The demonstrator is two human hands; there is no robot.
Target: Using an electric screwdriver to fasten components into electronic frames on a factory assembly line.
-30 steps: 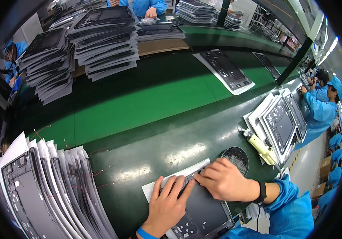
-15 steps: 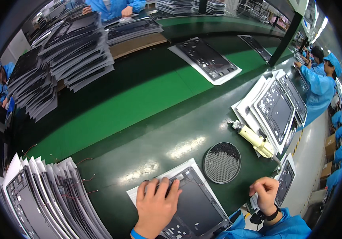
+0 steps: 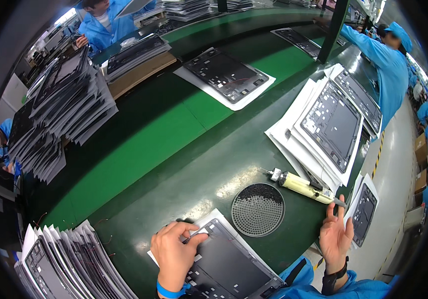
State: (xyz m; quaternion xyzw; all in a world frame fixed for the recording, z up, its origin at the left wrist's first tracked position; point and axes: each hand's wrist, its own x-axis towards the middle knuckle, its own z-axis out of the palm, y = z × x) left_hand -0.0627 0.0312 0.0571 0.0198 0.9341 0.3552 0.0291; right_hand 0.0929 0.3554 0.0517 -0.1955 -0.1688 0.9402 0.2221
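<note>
A flat black device panel (image 3: 234, 261) with small white patches lies on a white sheet right in front of me. My left hand (image 3: 174, 254) rests over its upper left corner, thumb and index finger brought together. A small white piece (image 3: 202, 231) shows at those fingertips; whether they grip it is unclear. To the right, my right hand (image 3: 336, 239) is raised palm up with fingers stretched out, holding nothing. Its fingertips are close to the rear end of a pale yellow electric screwdriver (image 3: 301, 185), which lies on the bench. Between the hands and slightly beyond sits a round screw tray (image 3: 258, 214) with black screws.
Upright panels with paper sheets (image 3: 69, 264) are packed at the near left. More panels lie stacked on the right (image 3: 331, 124). Across the green conveyor belt (image 3: 144, 164) rise tall stacks (image 3: 69, 99); a single panel (image 3: 226, 74) lies on the belt. Co-workers in blue are at the far side and right.
My left hand has gone from spread on the panel to a pinch at its corner. The right hand has opened from a curl and reached toward the screwdriver's rear end. The view has shifted.
</note>
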